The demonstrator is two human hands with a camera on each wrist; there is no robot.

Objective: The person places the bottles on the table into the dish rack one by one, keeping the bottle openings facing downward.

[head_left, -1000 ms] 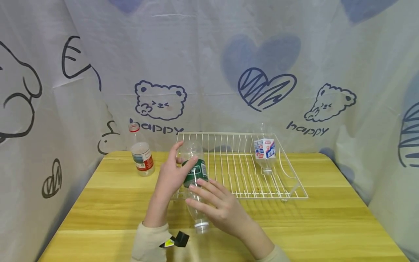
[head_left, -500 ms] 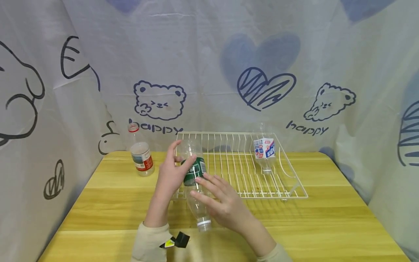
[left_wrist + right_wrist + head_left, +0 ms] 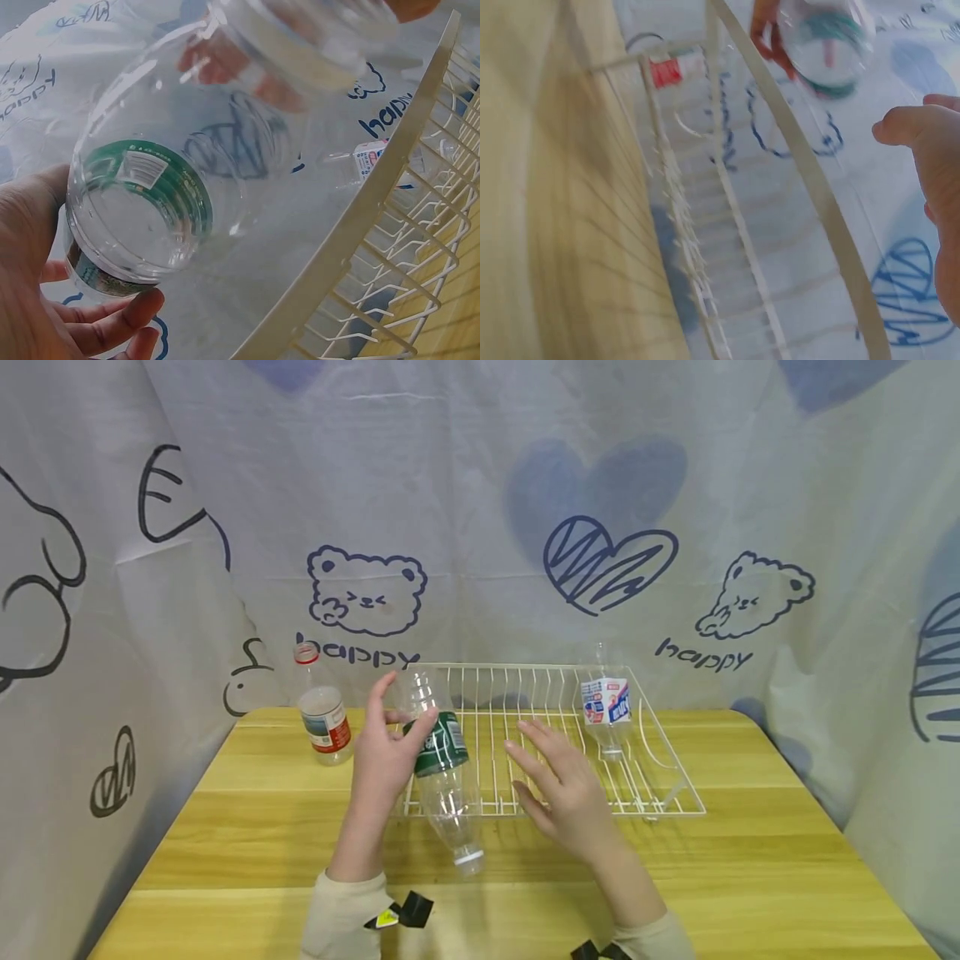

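Observation:
My left hand [image 3: 384,752] grips a clear plastic bottle [image 3: 452,802] around its green label. The bottle tilts with its neck, ringed in white, pointing down toward me and its base toward the rack. In the left wrist view, thumb and fingers wrap the labelled part of the bottle [image 3: 142,210]. My right hand [image 3: 566,789] is apart from the bottle, fingers spread over the front of the white wire rack [image 3: 517,814]. A second clear bottle [image 3: 607,702], with a white, blue and red label, stands neck down in the rack's right side.
Left of the rack, a clear bottle [image 3: 326,722] with a red neck ring and red-and-white label stands upright on the wooden table [image 3: 247,827]. A printed curtain [image 3: 465,527] hangs behind the table and along both sides.
My right hand has let go of the green-labelled bottle and moved right, over the rack. The bottle has shifted slightly up and its base tilts further left in my left hand.

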